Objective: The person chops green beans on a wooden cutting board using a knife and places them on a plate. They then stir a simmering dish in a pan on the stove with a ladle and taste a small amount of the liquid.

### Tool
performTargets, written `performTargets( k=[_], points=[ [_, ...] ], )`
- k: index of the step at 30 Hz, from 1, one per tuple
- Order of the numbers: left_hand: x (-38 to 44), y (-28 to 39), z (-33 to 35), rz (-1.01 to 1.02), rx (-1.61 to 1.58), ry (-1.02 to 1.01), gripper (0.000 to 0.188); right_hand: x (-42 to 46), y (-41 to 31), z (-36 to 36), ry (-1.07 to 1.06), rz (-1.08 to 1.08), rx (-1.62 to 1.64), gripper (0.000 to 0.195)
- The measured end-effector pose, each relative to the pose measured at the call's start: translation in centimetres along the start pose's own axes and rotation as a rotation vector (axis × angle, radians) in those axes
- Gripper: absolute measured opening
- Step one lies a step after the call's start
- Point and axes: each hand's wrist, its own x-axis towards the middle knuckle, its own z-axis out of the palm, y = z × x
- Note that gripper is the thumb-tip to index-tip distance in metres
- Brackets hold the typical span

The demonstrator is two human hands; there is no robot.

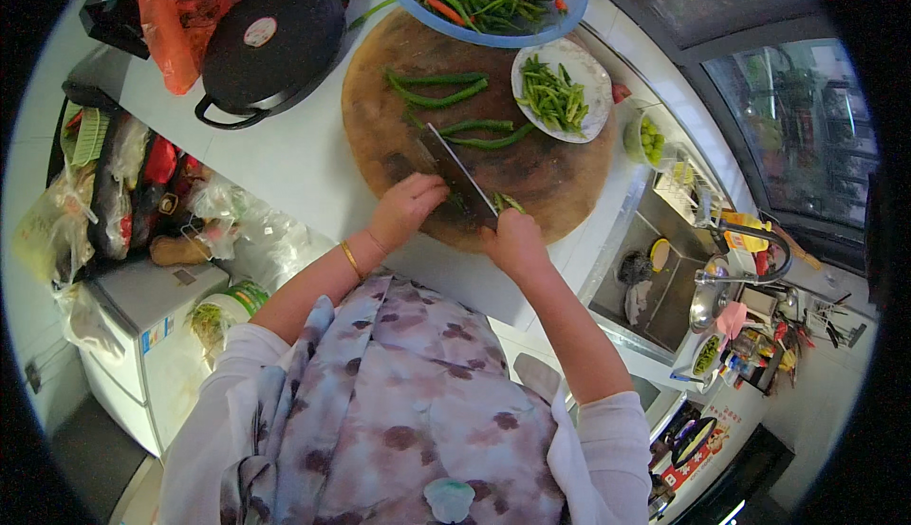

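Note:
My right hand (518,242) grips a kitchen knife (455,169), its broad dark blade angled up and left over a round wooden cutting board (384,48). Curled fingers of my left hand (409,205) rest on the board close to the blade's left side. Small green bits show by those fingertips; whether they pinch a piece is hidden. Cut green pepper (507,202) lies beside my right hand. Beyond the knife are long green peppers (491,132), with more long green peppers (438,91) farther back. Sliced green pepper (554,94) fills part of a white plate (598,73) on the board's right.
A blue basin (455,30) of green and red chillies overlaps the board's far edge. Left of it stand a black lidded pan (274,48) and a red plastic bag (174,34). A sink (619,297) and a bowl of green grapes (644,141) are at right.

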Motion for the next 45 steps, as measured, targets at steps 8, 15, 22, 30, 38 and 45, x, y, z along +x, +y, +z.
performTargets(
  k=[8, 15, 22, 30, 38, 45],
  points=[
    [0.5, 0.9, 0.4, -0.027, -0.011, -0.076, 0.013, -1.3, 3.5, 0.2, 0.068, 0.035, -0.011, 0.02],
    [1.0, 1.8, 2.4, -0.007, 0.0, -0.057, 0.014, -4.8, 4.3, -2.2, -0.013, 0.109, -0.028, 0.027],
    [0.9, 1.5, 2.1, 0.055, 0.008, -0.046, 0.012, -4.6, 5.0, -1.7, -0.076, 0.048, -0.006, 0.028],
    [0.9, 1.6, 1.8, 0.047, 0.014, -0.137, 0.019, -2.8, 3.7, 0.7, -0.059, 0.065, 0.018, 0.025],
    [0.3, 1.2, 1.7, 0.133, 0.035, -0.144, 0.023, -1.5, 3.4, 1.0, 0.101, 0.018, 0.107, 0.027],
    [0.0, 1.4, 1.2, 0.155, 0.064, -0.155, 0.025, -3.4, 2.9, -1.6, -0.065, 0.053, 0.012, 0.028]
  ],
)
